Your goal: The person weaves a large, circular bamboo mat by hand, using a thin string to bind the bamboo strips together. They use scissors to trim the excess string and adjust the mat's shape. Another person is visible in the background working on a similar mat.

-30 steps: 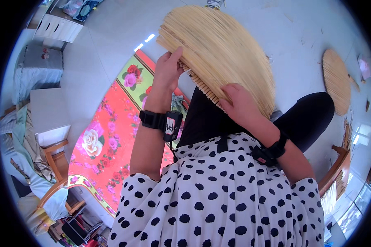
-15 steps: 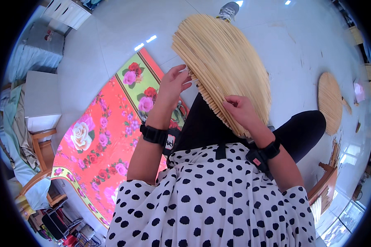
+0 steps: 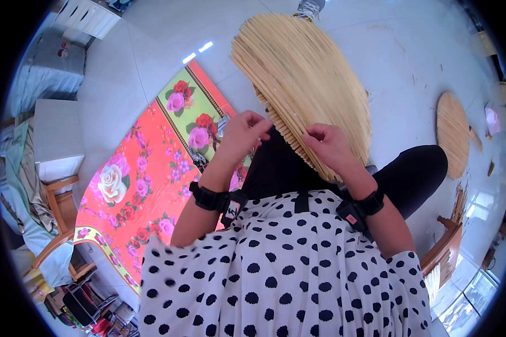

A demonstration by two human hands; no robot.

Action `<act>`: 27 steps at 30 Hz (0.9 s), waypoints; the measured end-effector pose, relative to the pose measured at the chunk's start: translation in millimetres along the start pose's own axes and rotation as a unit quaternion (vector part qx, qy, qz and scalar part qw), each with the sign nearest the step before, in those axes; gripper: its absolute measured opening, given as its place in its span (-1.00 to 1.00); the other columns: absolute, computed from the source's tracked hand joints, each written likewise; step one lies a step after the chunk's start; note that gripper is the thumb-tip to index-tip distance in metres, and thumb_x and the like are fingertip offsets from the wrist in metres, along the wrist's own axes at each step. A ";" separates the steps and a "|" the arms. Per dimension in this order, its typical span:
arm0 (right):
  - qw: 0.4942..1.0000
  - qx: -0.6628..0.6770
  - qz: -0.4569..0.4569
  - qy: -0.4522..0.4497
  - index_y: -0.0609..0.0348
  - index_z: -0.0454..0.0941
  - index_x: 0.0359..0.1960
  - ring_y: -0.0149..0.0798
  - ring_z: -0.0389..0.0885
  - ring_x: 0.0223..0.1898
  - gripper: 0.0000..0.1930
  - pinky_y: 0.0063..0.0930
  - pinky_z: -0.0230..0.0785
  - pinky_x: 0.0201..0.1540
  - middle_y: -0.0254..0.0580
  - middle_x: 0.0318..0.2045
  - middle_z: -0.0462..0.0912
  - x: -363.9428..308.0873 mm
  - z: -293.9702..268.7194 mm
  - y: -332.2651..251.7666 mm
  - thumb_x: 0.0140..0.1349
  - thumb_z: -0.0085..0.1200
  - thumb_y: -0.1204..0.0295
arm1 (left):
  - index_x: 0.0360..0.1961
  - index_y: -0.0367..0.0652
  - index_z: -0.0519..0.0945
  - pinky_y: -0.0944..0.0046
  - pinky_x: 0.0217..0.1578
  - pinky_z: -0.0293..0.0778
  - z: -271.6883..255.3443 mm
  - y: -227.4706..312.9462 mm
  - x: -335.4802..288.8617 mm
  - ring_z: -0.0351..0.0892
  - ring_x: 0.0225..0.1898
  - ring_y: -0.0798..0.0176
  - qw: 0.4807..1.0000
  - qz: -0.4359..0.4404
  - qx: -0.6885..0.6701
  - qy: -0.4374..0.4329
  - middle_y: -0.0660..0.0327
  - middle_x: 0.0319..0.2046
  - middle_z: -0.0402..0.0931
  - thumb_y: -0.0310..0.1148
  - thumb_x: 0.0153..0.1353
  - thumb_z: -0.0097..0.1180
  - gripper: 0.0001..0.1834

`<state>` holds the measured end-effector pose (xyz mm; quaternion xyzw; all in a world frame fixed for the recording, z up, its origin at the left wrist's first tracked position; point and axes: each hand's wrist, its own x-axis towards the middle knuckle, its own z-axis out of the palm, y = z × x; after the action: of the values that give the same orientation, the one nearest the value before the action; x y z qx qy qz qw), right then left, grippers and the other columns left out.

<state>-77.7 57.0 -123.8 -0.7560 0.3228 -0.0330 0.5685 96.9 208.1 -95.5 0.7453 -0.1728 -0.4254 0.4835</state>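
In mid-frame, left hand [image 3: 245,135] curls near the mat [image 3: 312,70], right hand [image 3: 330,147] touches it; grips are unclear. Steadying its edge should help.

The pale stick mat [image 3: 315,84] partly hides one black trouser leg [image 3: 274,165].

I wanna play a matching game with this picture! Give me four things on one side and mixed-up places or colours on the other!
Things:
1. near mat
2. far mat
3. shirt
4. cover

Places and colours:
A. white with black dots
B. on the floor at the picture's right side
C. red and green with flowers
D. under the right hand

Right pairs: 1-D, 2-B, 3-A, 4-C
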 end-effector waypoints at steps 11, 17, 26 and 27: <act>1.000 -0.012 -0.004 0.016 0.33 0.65 -0.21 -0.36 0.63 -0.44 -0.74 -0.47 0.47 -0.31 -0.11 -0.46 0.69 -6.2 -0.7 -17.7 0.17 0.19 0.36 | -0.33 -0.28 0.59 0.48 -0.54 0.42 31.9 -12.4 -8.7 0.64 -0.51 0.37 0.995 -0.074 -0.038 -0.054 0.21 -0.48 0.62 -0.26 0.24 0.18 -0.75; 1.000 -0.015 0.005 0.018 0.35 0.64 -0.21 -0.34 0.63 -0.44 -0.73 -0.47 0.48 -0.31 -0.09 -0.44 0.69 -7.3 -1.3 -19.2 0.17 0.19 0.36 | -0.34 -0.24 0.61 0.50 -0.55 0.39 7.1 -19.3 -10.5 0.62 -0.53 0.40 0.995 -0.073 -0.048 -0.042 0.23 -0.49 0.62 -0.30 0.26 0.15 -0.80; 0.997 -0.059 -0.034 0.032 0.35 0.61 -0.21 -0.35 0.64 -0.36 -0.75 -0.46 0.50 -0.24 -0.11 -0.37 0.69 -6.5 2.4 -7.7 0.15 0.23 0.41 | -0.39 -0.28 0.58 0.46 -0.61 0.40 -5.7 -34.9 4.3 0.61 -0.58 0.38 1.000 -0.015 -0.002 0.004 0.22 -0.56 0.58 -0.37 0.23 0.14 -0.83; 0.997 -0.055 -0.038 0.038 0.34 0.62 -0.22 -0.29 0.64 -0.37 -0.76 -0.43 0.50 -0.25 -0.08 -0.37 0.68 -7.0 3.4 -8.7 0.14 0.23 0.41 | -0.40 -0.29 0.58 0.46 -0.62 0.40 -3.7 -37.9 7.6 0.61 -0.59 0.37 1.000 -0.023 -0.014 0.014 0.22 -0.57 0.58 -0.37 0.23 0.14 -0.82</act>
<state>-77.8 64.8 -115.1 -0.7960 0.3167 -0.0653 0.5118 98.4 223.0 -131.3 0.7480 -0.1432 -0.4284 0.4862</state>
